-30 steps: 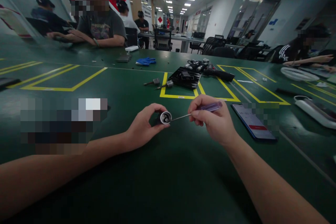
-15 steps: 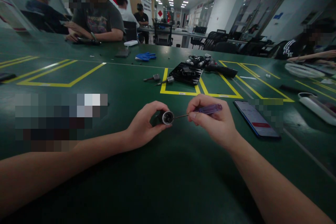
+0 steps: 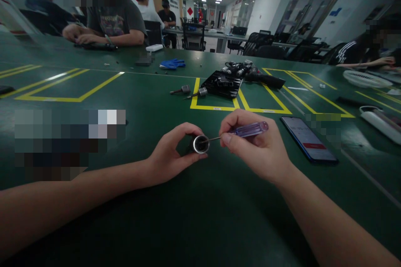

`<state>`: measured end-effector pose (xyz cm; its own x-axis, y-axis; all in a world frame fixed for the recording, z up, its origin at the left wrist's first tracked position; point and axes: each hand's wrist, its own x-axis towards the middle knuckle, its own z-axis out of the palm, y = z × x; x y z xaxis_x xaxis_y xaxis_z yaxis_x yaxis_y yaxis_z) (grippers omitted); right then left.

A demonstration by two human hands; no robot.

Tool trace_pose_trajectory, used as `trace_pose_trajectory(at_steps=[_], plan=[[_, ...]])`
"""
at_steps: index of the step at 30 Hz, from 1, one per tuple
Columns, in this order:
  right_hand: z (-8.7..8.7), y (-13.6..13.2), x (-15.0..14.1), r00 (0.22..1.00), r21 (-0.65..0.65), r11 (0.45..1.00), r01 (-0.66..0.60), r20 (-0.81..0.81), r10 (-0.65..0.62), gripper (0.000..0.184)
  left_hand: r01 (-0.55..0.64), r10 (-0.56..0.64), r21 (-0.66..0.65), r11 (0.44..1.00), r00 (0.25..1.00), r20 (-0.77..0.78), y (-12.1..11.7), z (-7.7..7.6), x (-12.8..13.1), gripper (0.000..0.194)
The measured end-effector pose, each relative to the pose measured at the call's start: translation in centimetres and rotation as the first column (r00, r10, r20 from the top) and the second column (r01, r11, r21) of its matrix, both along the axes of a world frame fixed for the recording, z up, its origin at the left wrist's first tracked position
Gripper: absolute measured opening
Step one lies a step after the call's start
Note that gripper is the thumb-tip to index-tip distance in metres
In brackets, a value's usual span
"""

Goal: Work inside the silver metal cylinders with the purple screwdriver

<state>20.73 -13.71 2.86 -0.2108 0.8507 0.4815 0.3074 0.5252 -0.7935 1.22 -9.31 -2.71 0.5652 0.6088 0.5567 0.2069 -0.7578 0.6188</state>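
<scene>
My left hand (image 3: 171, 154) is closed around a short dark cylinder (image 3: 201, 145) with a silvery rim, its open end turned toward me. Between the thumb and fingers of my right hand (image 3: 253, 146) is a screwdriver (image 3: 250, 129) with a clear purple handle. Its thin shaft points left, and the tip reaches into the mouth of the cylinder. What the tip touches inside is too dark to make out. Both hands are just above the green table (image 3: 200, 217).
Beyond my hands lie two small metal-headed pieces (image 3: 200, 92), a black patterned pouch (image 3: 224, 83), a dark handled tool (image 3: 266, 79) and a blue glove (image 3: 172, 64). A phone (image 3: 308, 139) rests right of my right hand. Yellow tape (image 3: 216, 109) marks the table. A person (image 3: 115, 21) sits across.
The screwdriver tip has gone from the cylinder's rim to inside its mouth. The cylinder's open end has tilted slightly upward. The camera view has shifted a little.
</scene>
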Motion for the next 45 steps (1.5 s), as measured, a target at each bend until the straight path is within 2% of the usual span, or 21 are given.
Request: trace_pose_trajectory(at_steps=[4, 10, 15, 19, 29, 37, 45], plan=[[0.2, -0.7, -0.3, 0.999, 0.061, 0.998, 0.004, 0.035, -0.006, 0.011, 0.059, -0.059, -0.03, 0.998, 0.998, 0.028, -0.4, -0.1, -0.1, 0.036], [0.6, -1.4, -0.7, 0.995, 0.223, 0.974, 0.041, 0.083, -0.061, 0.013, 0.109, -0.104, -0.102, 0.989, 0.993, 0.048, -1.1, -0.1, 0.0, 0.036], [0.7, -1.6, -0.6, 0.995, 0.22, 0.975, 0.033, 0.086, -0.053, 0.013, 0.132, -0.125, -0.121, 0.984, 0.99, 0.063, -1.3, 0.1, 0.2, 0.036], [0.7, -1.7, -0.5, 0.997, 0.227, 0.973, 0.033, 0.057, -0.047, 0.013, 0.107, -0.099, -0.132, 0.985, 0.993, 0.06, -1.3, 0.1, 0.2, 0.036], [0.6, -1.6, -0.4, 0.994, 0.277, 0.961, 0.01, 0.101, -0.039, 0.01, 0.121, -0.11, -0.159, 0.98, 0.991, 0.076, -1.3, -0.1, 0.2, 0.038], [0.6, -1.6, -0.3, 0.989, 0.327, 0.945, -0.006, 0.142, -0.043, 0.009, 0.106, -0.098, -0.127, 0.986, 0.993, 0.064, -1.2, -0.2, 0.0, 0.042], [0.6, -1.6, -0.4, 0.993, 0.346, 0.938, -0.016, 0.115, -0.026, 0.01, 0.157, -0.132, -0.156, 0.975, 0.978, 0.159, -1.5, -0.2, 0.3, 0.042]])
